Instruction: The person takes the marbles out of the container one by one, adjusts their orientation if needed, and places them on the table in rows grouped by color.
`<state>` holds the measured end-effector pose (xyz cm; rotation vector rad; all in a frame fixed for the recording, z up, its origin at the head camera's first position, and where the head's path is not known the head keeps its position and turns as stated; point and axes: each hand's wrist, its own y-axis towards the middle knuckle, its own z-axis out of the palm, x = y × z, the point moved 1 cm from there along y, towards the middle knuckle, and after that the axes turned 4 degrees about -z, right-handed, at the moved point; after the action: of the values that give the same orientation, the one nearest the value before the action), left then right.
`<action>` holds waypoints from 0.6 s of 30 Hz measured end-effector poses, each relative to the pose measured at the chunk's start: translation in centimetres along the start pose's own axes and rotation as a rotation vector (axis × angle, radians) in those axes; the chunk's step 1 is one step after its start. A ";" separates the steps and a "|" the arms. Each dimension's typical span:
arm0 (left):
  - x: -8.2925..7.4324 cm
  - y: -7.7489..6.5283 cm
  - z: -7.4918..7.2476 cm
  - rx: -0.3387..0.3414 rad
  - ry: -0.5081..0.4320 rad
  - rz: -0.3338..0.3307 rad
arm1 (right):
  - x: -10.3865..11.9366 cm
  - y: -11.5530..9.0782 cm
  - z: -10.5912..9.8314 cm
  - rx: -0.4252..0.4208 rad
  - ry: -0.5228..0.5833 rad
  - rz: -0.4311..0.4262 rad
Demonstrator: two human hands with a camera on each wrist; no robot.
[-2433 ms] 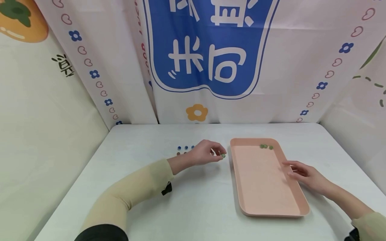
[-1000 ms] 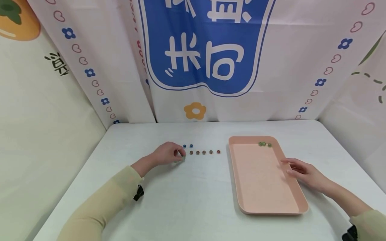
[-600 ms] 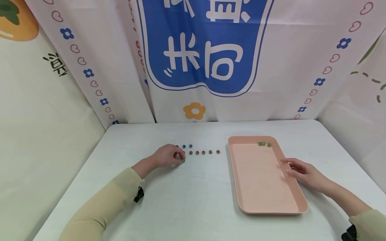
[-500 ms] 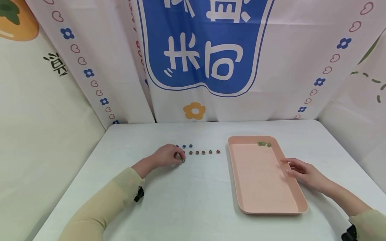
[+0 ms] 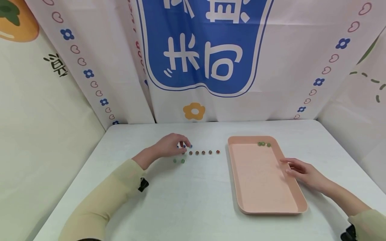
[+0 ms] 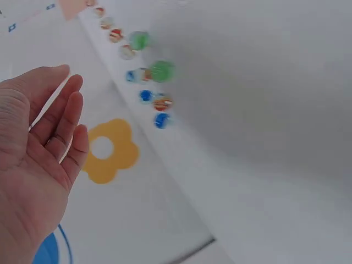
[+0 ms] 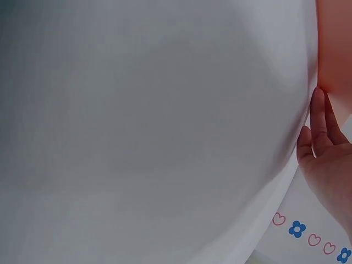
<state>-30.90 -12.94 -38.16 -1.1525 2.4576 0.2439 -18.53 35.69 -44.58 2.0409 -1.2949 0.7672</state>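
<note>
My left hand (image 5: 172, 145) hovers over the left end of the marble rows with nothing between its fingers; the left wrist view shows the fingers apart and slightly bent. On the table below it are two green marbles (image 5: 182, 161), a row of red-brown marbles (image 5: 203, 153) and a row of blue marbles (image 5: 191, 146), partly hidden by the hand. My right hand (image 5: 307, 174) touches the right rim of the pink tray (image 5: 265, 187) with loosely extended fingers. Inside the tray, green marbles (image 5: 263, 144) sit against its far edge.
The white table (image 5: 181, 204) ends at a printed cloth backdrop (image 5: 277, 83) behind the marbles. Pale side cloths (image 5: 51, 134) hang at left and right.
My left hand brought a green marble from near the tray to the left, set it in front of the red-brown row and let go, then rose toward the blue marbles. My right hand stayed.
</note>
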 end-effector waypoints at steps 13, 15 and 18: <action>-5.8 6.0 2.4 0.089 0.085 0.040 | -0.1 0.0 -0.1 -0.003 0.031 -0.021; -6.9 6.9 2.8 0.098 0.092 0.072 | -0.1 -0.1 -0.1 -0.004 0.036 -0.026; -8.3 7.9 3.3 0.121 0.107 0.117 | 0.0 -0.1 -0.1 -0.005 0.039 -0.033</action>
<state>-31.20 -1.05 -37.67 -0.9957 2.5972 0.0672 -18.47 35.84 -44.52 2.0284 -1.2371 0.7839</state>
